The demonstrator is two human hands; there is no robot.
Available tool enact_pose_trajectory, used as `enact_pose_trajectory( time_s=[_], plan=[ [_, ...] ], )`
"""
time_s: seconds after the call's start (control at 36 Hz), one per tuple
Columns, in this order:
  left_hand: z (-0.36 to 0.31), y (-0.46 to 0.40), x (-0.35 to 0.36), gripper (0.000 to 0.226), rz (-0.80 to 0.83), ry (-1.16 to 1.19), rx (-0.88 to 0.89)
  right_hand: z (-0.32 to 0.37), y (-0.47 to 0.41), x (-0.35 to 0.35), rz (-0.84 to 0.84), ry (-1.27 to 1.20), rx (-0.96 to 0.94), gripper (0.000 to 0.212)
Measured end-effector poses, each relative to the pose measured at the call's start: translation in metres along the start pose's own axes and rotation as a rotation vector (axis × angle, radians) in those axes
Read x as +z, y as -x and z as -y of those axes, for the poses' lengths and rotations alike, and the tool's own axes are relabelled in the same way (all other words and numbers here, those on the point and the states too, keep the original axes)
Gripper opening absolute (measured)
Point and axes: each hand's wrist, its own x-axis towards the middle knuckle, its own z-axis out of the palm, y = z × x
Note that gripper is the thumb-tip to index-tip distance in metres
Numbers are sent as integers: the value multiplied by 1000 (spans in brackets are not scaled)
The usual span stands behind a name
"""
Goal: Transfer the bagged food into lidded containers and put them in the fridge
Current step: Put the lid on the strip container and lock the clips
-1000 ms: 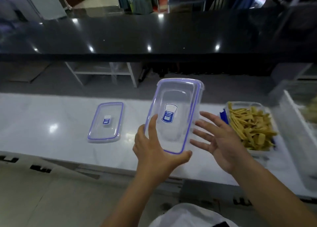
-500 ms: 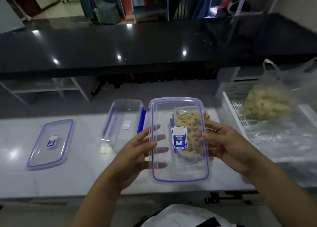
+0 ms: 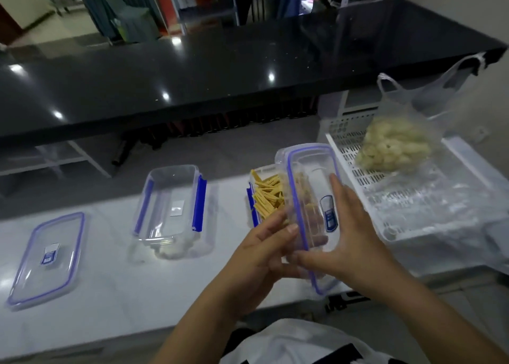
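**A:** Where's the lid you're working with?

**B:** Your two hands have it. The clear lid point(image 3: 311, 198) with the blue seal stands tilted on its long edge over the right half of the container of yellow strips point(image 3: 268, 198), which sits on the white counter point(image 3: 110, 281) at about one o'clock from you.

**A:** And how are your hands set?

**B:** Your left hand point(image 3: 264, 250) curls its fingers around the lid's near-left edge, thumb on top. Your right hand point(image 3: 355, 242) lies flat against the lid's right face, fingers straight and pointing toward twelve o'clock, thumb hooked under the near end.

**A:** What else is on the counter?

**B:** An empty container point(image 3: 172, 206) with blue clips stands at eleven o'clock, well apart from the filled one. A second lid point(image 3: 46, 256) lies flat at nine o'clock, near the counter's left end.

**A:** And the remaining bagged food?

**B:** At two o'clock, a clear plastic bag point(image 3: 396, 146) of pale chunks rests in a white perforated tray point(image 3: 358, 176), just beside the container you're covering.
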Motion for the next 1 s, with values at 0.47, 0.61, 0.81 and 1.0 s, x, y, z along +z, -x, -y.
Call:
enact_pose_trajectory(
  time_s=[0.47, 0.61, 0.81, 1.0],
  plan=[
    [-7, -12, -20, 39, -31, 56, 25, 32, 14, 50, -36, -86, 22, 101],
    [-6, -9, -38, 44, -8, 44, 8, 27, 21, 49, -54, 106, 118, 96],
    [-3, -5, -55, 36, 148, 40, -88, 21, 37, 44, -130, 115, 191, 112],
    [15, -3, -65, 38, 167, 50, -193, 9, 47, 62, -95, 12, 284, 119]
  ],
)
